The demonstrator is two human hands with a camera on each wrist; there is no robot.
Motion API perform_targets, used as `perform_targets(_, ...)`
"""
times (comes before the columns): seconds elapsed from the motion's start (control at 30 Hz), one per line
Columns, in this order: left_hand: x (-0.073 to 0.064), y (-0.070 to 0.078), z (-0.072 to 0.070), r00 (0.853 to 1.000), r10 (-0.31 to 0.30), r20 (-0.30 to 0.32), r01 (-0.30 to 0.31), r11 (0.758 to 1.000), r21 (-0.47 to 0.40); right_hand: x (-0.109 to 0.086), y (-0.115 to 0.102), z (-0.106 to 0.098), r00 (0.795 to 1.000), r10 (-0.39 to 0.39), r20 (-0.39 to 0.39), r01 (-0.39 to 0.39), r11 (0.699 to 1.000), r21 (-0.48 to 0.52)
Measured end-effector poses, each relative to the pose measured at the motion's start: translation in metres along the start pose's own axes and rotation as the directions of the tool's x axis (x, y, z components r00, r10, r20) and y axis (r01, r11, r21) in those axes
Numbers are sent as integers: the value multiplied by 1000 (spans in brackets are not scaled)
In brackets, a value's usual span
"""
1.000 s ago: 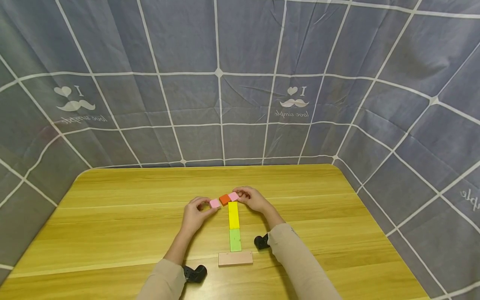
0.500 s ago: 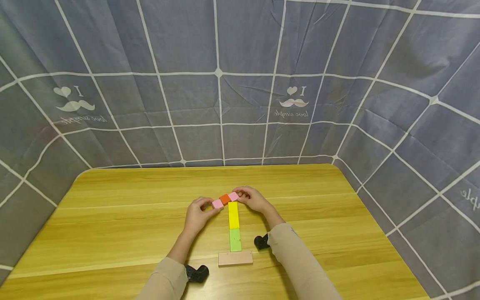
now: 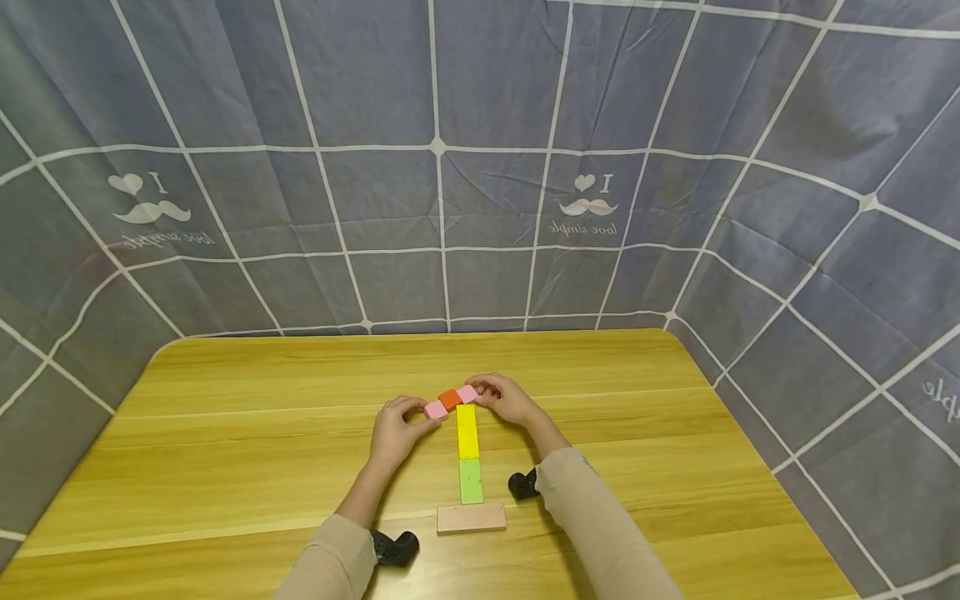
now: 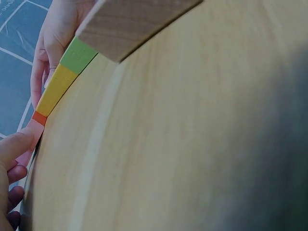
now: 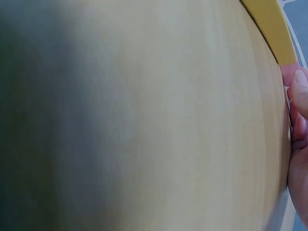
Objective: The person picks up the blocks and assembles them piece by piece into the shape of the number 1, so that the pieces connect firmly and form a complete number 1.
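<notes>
Three small blocks form a slanted row at the far end of a yellow block (image 3: 467, 432). In its middle is an orange block (image 3: 449, 400), with a pink block on either side. My left hand (image 3: 395, 432) pinches the left pink block (image 3: 436, 409) between thumb and fingers; the left wrist view shows the thumb on this pink block (image 4: 33, 132). At the row's other end, my right hand (image 3: 507, 400) pinches the right pink block (image 3: 467, 393). In the right wrist view that pink block (image 5: 288, 73) meets the yellow block's end.
A light green block (image 3: 471, 481) continues the yellow one toward me. Nearest me, a pinkish-brown wooden block (image 3: 471, 518) lies crosswise. Black wrist devices (image 3: 396, 548) sit by both sleeves. A grey-blue gridded curtain (image 3: 390, 200) surrounds the wooden table (image 3: 247, 450).
My left hand has moved slightly right, bringing its pink block from a small gap up against the orange block. The right hand has stayed in place.
</notes>
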State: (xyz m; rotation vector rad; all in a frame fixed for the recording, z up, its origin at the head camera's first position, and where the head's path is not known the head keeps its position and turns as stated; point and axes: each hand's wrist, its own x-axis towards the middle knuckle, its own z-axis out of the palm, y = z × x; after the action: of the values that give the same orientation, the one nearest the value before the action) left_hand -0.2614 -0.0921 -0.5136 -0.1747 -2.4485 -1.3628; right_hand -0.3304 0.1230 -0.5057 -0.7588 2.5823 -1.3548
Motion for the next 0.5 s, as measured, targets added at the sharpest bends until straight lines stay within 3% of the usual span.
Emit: perform_targets(0.5,0,-1,1,1000,2,-7,-2,1000,29,0,0,0,1000,-5,4,5,1000,12)
